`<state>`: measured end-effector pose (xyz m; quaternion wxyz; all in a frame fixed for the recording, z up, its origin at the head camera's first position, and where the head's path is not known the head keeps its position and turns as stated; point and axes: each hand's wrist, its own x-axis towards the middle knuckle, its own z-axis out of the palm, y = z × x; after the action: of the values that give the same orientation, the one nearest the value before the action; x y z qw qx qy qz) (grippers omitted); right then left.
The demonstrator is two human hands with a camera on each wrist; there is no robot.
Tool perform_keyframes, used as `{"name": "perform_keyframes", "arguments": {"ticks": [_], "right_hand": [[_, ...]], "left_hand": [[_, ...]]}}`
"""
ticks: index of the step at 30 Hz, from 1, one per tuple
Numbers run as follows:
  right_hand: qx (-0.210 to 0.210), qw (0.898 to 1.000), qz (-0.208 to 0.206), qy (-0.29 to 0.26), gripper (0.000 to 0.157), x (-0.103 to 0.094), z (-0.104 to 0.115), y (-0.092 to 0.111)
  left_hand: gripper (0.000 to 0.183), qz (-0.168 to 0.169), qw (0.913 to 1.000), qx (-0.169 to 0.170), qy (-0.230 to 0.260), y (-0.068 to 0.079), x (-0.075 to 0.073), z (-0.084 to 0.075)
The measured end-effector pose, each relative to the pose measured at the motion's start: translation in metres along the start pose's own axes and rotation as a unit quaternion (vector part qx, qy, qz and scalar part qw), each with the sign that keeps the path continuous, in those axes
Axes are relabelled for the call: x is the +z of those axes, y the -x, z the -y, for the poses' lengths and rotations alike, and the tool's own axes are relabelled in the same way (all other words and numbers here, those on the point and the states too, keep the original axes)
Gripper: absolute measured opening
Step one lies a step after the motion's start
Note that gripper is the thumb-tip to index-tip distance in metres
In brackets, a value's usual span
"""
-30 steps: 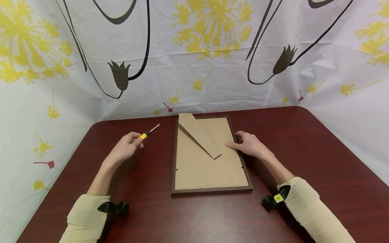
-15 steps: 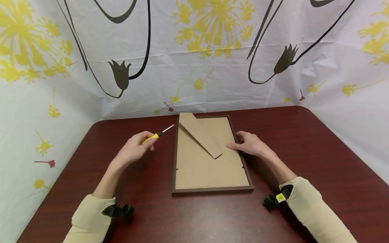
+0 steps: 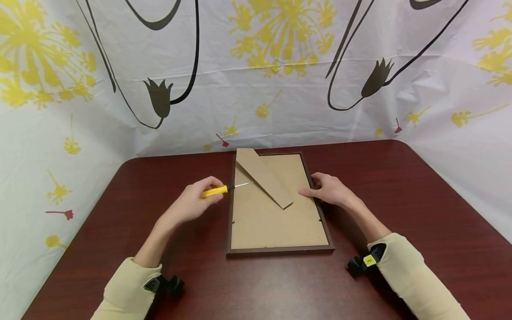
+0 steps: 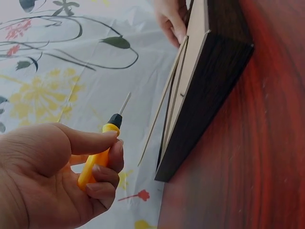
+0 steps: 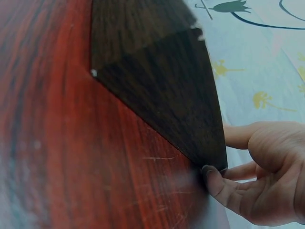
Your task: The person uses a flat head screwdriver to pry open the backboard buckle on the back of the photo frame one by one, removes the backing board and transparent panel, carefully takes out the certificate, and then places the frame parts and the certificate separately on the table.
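Note:
A picture frame [image 3: 280, 251] with dark brown edges lies back side up on the table. Its tan backing board [image 3: 276, 229] carries a cardboard easel stand [image 3: 264, 178] that slants across the upper half. My left hand [image 3: 198, 198] grips a screwdriver [image 3: 215, 191] by its yellow handle; the metal shaft points right, over the frame's left part in the head view. In the left wrist view the screwdriver [image 4: 95, 162] sits between thumb and curled fingers. My right hand [image 3: 330, 189] holds the frame's right edge, thumb on the backing and fingers [image 5: 217, 183] around the side.
The dark red wooden table [image 3: 280, 289] has rounded far corners. A white cloth [image 3: 224, 102] with yellow and grey flower prints hangs behind it and at both sides. Small metal tabs [image 3: 320, 220] show at the frame's inner edges.
My left hand has moved right with the screwdriver, whose tip has gone from left of the frame to over the backing board. My right hand stays on the frame's edge.

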<state>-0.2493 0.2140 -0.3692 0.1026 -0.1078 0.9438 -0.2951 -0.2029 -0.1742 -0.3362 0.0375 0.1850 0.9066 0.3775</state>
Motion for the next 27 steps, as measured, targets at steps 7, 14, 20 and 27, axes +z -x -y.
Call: {"name": "perform_keyframes", "arguments": {"ticks": [7, 14, 20, 27], "right_hand": [[0.009, 1.000, 0.009, -0.022, 0.087, 0.000, 0.000, 0.001], [0.008, 1.000, 0.008, -0.021, 0.086, 0.001, 0.000, 0.001], [0.008, 1.000, 0.006, -0.022, 0.084, 0.001, 0.000, 0.001], [0.010, 1.000, 0.007, -0.019, 0.085, 0.001, 0.002, 0.000]], "left_hand": [[0.019, 0.000, 0.9999, 0.015, -0.003, -0.001, 0.013, -0.008], [0.019, 0.016, 0.9987, 0.043, -0.023, -0.003, 0.026, -0.015], [0.016, 0.033, 0.9975, 0.057, -0.024, -0.006, 0.039, -0.023], [0.014, 0.050, 0.9953, 0.079, -0.025, -0.010, 0.057, -0.034]]}}
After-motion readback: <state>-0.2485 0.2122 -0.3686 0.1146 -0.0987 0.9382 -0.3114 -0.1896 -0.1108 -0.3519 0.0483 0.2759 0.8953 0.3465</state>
